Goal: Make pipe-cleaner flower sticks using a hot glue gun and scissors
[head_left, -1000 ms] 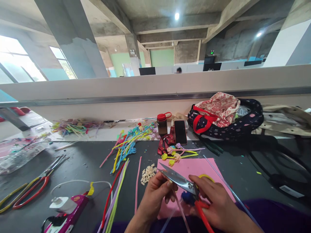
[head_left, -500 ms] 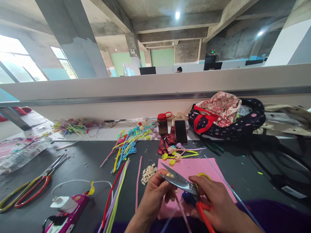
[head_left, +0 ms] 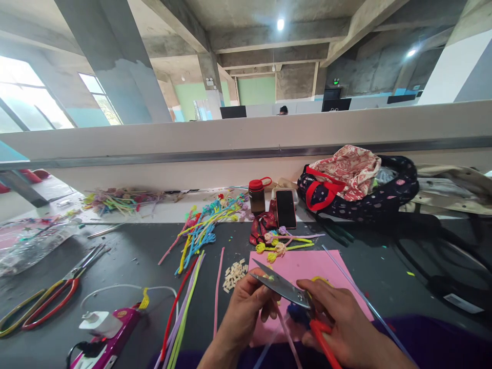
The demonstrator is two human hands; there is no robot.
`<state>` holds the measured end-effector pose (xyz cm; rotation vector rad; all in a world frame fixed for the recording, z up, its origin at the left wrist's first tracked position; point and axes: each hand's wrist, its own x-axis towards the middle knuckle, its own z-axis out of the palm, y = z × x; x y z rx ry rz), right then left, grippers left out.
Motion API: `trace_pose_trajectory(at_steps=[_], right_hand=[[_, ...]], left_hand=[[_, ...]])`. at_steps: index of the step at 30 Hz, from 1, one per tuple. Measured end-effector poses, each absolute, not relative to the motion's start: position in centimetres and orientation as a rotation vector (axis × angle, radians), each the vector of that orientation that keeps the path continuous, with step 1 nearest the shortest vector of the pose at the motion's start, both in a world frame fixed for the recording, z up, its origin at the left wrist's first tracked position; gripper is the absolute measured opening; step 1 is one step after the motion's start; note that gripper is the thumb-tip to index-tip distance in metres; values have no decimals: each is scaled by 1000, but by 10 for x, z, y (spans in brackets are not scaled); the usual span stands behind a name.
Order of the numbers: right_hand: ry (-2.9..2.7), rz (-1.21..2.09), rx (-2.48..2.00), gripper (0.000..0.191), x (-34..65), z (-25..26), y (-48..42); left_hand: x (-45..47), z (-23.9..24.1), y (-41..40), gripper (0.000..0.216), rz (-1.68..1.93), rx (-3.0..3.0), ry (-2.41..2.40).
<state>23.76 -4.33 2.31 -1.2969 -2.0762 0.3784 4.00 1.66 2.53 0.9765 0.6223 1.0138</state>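
My right hand (head_left: 340,315) grips scissors (head_left: 286,289) with red handles, their blades parted and pointing left over my left hand. My left hand (head_left: 249,302) is closed, fingertips pinching a pink fuzzy stem (head_left: 287,338) that hangs down toward me. A small yellow-green piece (head_left: 271,278) shows at the blades by my left fingertips; its shape is partly hidden. Both hands are above a pink sheet (head_left: 307,260). A dark blue item (head_left: 298,312) lies behind the scissors, mostly covered.
Left of my hands lie short pale pieces (head_left: 235,275), a loose pink stem (head_left: 219,292) and long coloured stems (head_left: 184,307). Further left are large scissors (head_left: 73,277) and a power strip (head_left: 123,328). Beyond stand a bottle (head_left: 257,197), a phone (head_left: 285,207) and a bag (head_left: 357,205).
The scissors have shifted slightly left, and their blade tips look a little closer together. My left hand keeps its pinch in nearly the same place.
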Motion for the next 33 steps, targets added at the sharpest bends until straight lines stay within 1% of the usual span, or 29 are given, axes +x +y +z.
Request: trace_pose_trajectory(at_steps=[4,9,14,18,23,29,33], right_hand=[[-2075,389,-1308,61,237,24,-44],[-2074,413,-1310,64,236,25,-45],[-2085,460,-1325,61,236,30,-46],[-2100,449,-1315,62,236,32,-45],[-2091,422,-1281,57,236,29,-43],[-2083,451,-1350,65,236,29,-45],[-2088,460,-1328,66,236,30,-46]], left_hand=[[39,23,15,27,1008,977,631],[40,25,15,28,1007,975,636],[41,27,15,31,1004,980,647],[42,28,14,32,1010,988,664],[41,29,14,31,1017,976,658],[39,26,15,29,1017,979,633],[40,27,14,31,1029,977,635]])
